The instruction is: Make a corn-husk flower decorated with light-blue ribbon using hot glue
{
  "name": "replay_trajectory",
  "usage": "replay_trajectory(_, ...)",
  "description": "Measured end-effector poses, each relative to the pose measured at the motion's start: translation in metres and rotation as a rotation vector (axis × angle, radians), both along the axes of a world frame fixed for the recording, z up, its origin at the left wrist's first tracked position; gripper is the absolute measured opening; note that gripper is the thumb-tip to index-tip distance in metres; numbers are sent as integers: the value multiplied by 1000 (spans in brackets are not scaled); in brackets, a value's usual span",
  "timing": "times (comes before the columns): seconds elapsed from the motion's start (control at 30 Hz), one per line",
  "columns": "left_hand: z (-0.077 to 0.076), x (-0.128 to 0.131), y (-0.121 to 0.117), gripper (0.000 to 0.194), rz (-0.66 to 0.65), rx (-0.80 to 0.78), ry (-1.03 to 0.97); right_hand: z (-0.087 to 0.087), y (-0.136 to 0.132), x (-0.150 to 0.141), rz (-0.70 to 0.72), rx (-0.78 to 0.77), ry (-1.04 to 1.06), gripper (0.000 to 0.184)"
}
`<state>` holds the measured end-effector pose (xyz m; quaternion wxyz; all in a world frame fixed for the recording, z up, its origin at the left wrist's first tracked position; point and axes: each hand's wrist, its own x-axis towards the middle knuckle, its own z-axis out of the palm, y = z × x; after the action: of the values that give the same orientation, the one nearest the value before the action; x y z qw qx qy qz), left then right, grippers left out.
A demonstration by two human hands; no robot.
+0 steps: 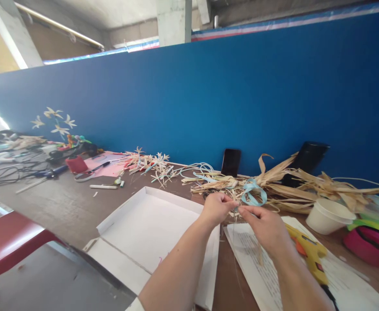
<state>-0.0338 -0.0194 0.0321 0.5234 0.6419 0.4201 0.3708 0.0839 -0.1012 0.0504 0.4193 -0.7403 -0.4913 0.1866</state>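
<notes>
My left hand and my right hand meet fingertip to fingertip above the table. Both pinch closed at a thin pale strand that hangs down between them. Whether it is fibre, thread or wire is too fine to tell. Just behind the fingers lie a light blue ribbon loop and a heap of dry corn husks. Below my right hand is a printed sheet, with a yellow glue gun lying on the paper beside my wrist.
An open white box lies left of my hands. A phone leans on the blue partition. White cups and a pink pouch are at right. Husk flowers lie behind the box; a red stool stands left.
</notes>
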Motion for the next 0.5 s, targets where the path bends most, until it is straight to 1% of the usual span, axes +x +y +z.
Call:
replay_trajectory(0.1, 0, 0, 1, 23, 2, 29, 26, -1, 1, 1, 13, -14, -29, 32)
replay_trajectory(0.27, -2, 0, 2, 23, 13, 74, 70, -2, 0, 3, -11, -26, -80, 32)
replay_trajectory(0.5, -5, 1, 3, 24, 31, 59, 69, -3, -1, 1, 0, 9, -63, 33)
